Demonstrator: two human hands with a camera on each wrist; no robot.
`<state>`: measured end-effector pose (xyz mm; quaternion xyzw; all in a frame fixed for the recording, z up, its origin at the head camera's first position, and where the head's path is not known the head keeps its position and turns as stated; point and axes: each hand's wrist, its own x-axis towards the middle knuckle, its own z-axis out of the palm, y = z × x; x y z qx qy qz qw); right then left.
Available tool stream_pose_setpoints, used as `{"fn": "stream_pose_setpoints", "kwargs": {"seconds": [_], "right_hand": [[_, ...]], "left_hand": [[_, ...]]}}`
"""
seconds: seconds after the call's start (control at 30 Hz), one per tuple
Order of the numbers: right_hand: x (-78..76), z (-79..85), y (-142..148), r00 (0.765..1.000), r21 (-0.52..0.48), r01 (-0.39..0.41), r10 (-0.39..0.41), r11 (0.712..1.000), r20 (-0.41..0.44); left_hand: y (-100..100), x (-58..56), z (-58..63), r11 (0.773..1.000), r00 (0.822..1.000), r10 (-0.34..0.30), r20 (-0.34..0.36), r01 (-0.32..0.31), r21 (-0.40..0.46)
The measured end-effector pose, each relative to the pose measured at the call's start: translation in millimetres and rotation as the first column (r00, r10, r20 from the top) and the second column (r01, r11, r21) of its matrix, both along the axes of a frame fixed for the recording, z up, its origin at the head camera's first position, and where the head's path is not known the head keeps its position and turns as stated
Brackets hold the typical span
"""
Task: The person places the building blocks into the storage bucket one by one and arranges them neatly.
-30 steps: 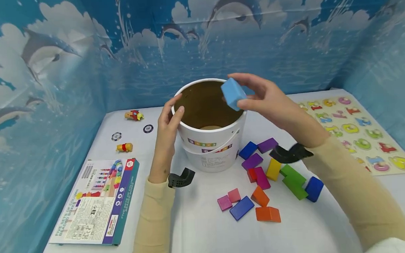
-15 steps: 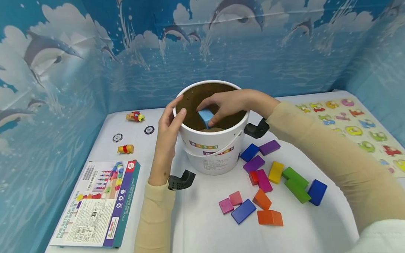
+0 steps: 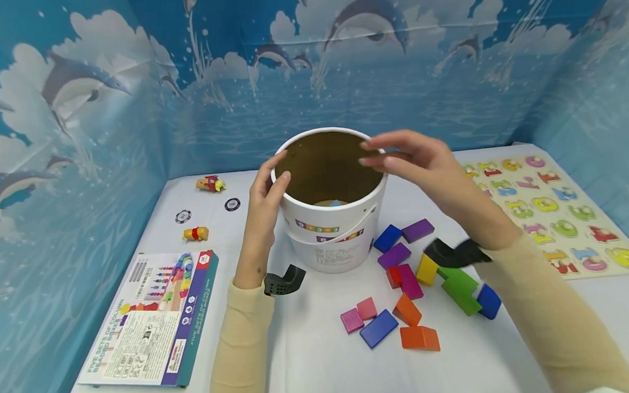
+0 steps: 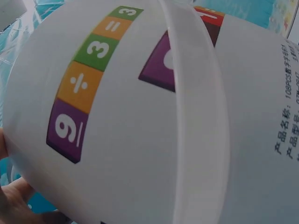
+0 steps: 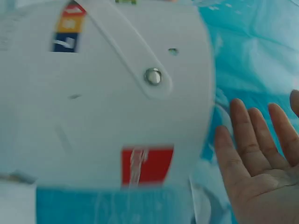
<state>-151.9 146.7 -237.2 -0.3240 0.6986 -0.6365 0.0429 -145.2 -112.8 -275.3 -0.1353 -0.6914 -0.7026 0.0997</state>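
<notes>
A white bucket point(image 3: 324, 248) with printed number labels and a white handle stands upright on the table. My left hand point(image 3: 265, 201) grips its rim on the left side, the thumb and fingers about the edge. At the bottom of the bucket a bit of light-blue block point(image 3: 336, 202) shows; the near rim hides the rest. My right hand point(image 3: 417, 161) is over the right side of the rim with extended fingers and holds nothing. In the right wrist view the palm and fingers point(image 5: 254, 140) lie spread beside the bucket's wall.
Several coloured blocks point(image 3: 411, 281) lie right of and in front of the bucket. A number puzzle board point(image 3: 554, 211) is at the right. On the left are a boxed toy point(image 3: 147, 318), two small figures point(image 3: 195, 233) and two round chips point(image 3: 233, 204). A dolphin-print curtain point(image 3: 311, 92) stands behind.
My right hand carried the light-blue block from above the rim down into the bucket, let it go there and came back out to the right. My left hand stayed on the rim.
</notes>
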Motion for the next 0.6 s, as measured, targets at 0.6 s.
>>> {"fn": "stream_pose_setpoints", "kwargs": {"seconds": [0.6], "right_hand": [[115.4,-179.3,164.8,0.884,0.580,0.342,-0.463,0.739,0.069]], "left_hand": [[2.3,-14.9,-8.0,1.000,0.998,-0.016,0.067,0.015,0.025]]}}
